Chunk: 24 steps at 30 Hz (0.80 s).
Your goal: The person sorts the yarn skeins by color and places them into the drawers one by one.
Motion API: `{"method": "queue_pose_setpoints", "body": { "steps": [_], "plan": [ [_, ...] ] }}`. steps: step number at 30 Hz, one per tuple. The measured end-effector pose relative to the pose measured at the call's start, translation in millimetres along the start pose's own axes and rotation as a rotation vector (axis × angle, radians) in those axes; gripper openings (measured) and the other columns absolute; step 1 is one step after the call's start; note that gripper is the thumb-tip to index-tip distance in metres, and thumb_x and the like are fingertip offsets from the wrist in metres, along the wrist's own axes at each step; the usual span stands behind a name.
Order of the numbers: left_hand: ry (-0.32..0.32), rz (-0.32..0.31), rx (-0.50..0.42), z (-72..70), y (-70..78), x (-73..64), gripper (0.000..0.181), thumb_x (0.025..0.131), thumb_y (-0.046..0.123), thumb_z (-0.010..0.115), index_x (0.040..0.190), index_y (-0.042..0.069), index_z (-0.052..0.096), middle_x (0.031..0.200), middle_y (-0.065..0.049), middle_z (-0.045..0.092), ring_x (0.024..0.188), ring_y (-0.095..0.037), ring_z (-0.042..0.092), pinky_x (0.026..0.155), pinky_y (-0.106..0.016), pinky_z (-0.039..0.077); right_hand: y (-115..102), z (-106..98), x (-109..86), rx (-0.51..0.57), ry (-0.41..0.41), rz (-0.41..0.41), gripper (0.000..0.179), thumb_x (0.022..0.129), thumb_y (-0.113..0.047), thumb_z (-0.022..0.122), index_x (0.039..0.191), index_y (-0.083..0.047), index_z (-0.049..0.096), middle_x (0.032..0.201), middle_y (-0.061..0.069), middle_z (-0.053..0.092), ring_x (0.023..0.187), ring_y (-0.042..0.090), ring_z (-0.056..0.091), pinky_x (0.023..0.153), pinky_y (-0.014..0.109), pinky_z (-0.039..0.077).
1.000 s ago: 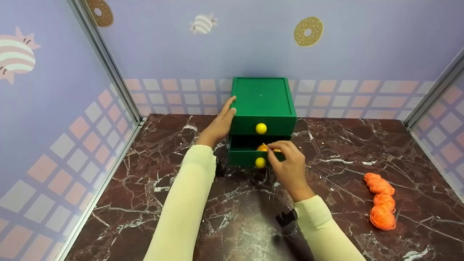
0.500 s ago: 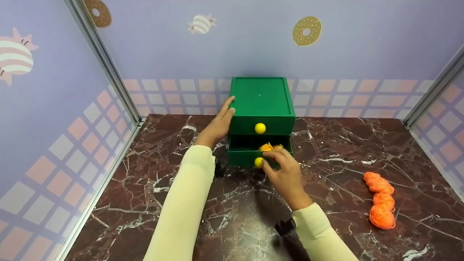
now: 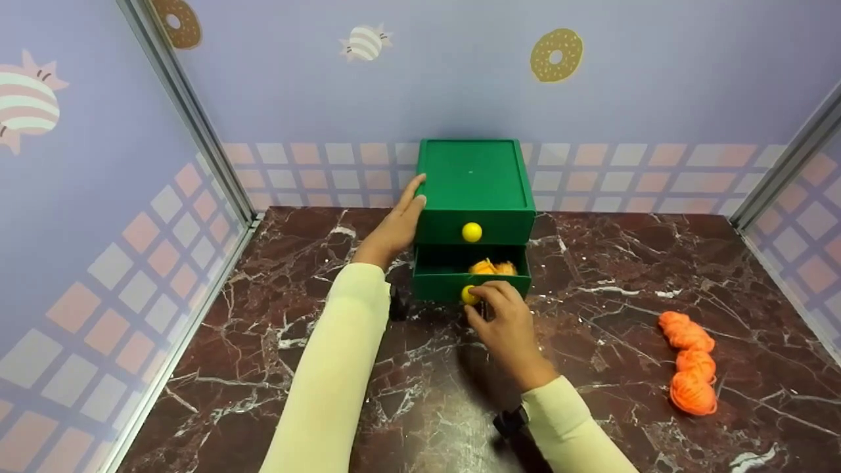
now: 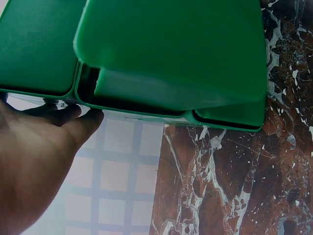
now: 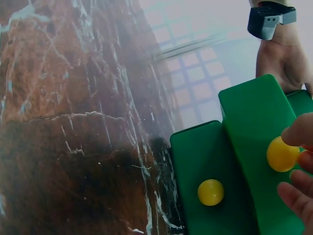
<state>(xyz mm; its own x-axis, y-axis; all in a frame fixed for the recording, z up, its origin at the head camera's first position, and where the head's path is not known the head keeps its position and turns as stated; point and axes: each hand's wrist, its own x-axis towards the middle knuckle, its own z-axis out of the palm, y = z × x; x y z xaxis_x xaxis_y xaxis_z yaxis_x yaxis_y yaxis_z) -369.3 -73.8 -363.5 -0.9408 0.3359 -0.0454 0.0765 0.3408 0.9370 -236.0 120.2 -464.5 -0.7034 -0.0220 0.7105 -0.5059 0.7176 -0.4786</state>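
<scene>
Green plastic middle drawer (image 3: 433, 287) standing open

Right hand (image 3: 507, 328): thumb and fingers pinching the drawer's round yellow knob (image 3: 467, 295). Left hand (image 3: 397, 230): fingers extended against green box-shaped cabinet (image 3: 472, 174), on dark-red marbled bench (image 3: 427, 387). Orange-yellow bundles (image 3: 483, 267) in drawer; twisted orange yarn skein (image 3: 694, 368) well apart, right.

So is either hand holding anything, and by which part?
Fingers of the right hand touch the yellow knob on the open middle drawer; a grip can't be confirmed. The left hand rests against the green cabinet, holding nothing.
</scene>
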Motion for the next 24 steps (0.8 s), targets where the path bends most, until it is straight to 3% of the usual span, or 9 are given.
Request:
{"method": "queue_pose_setpoints", "body": {
  "steps": [11,24],
  "plan": [
    [0.002,0.002,0.016,-0.7,0.1,0.0,0.047,0.103,0.053,0.026,0.148,0.057,0.011,0.164,0.008,0.008,0.151,-0.025,0.009,0.120,-0.053,0.013,1,8,1.4,-0.022,0.066,-0.059,0.022,0.075,-0.004,0.081,0.095,-0.007,0.072,0.097,0.006,0.062,0.094,0.021,0.060,0.081,0.037,0.053],
    [-0.001,-0.004,0.018,-0.7,1.3,-1.7,0.048,0.103,0.054,0.026,0.148,0.058,0.010,0.164,0.007,0.008,0.151,-0.027,0.010,0.119,-0.055,0.014,6,12,8.6,-0.034,0.044,-0.067,0.021,0.079,-0.005,0.079,0.099,-0.006,0.073,0.101,0.007,0.064,0.098,0.023,0.060,0.086,0.040,0.052]
  ]
}}
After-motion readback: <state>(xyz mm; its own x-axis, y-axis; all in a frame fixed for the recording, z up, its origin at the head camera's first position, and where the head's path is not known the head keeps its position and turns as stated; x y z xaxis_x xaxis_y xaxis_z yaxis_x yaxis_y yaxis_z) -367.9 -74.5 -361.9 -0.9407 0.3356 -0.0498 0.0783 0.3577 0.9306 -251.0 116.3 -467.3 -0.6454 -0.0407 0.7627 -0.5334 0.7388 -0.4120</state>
